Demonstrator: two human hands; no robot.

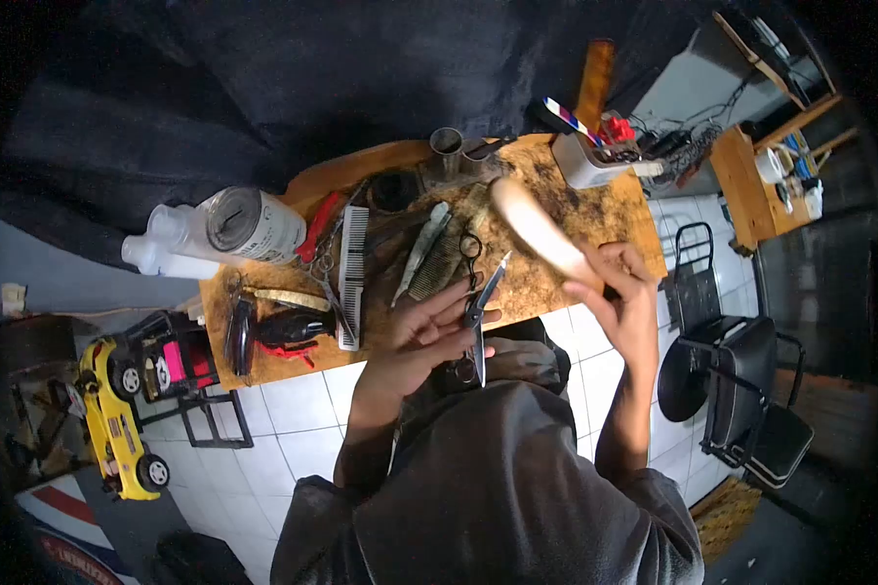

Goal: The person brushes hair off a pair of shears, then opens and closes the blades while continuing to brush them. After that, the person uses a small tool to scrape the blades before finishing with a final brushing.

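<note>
Open-bladed dark scissors (476, 317) are held in my left hand (433, 336), with fingers and thumb around their middle, over the table's front edge. My right hand (618, 292) grips the lower end of a pale, elongated brush-like object (534, 226), blurred by motion, which points up and left over the wooden table (610, 216). Left of the hands lie a white comb (352, 278), a dark comb (435, 268) and a razor-like tool (424, 246). The two hands are apart.
A metal can (254, 226) and clear bottles (171, 239) stand at the table's left. Clippers (239, 336) lie nearby. A metal cup (447, 151) and a white container (590, 164) of tools stand at the back. Right are a black chair (741, 385) and wooden shelf (737, 185).
</note>
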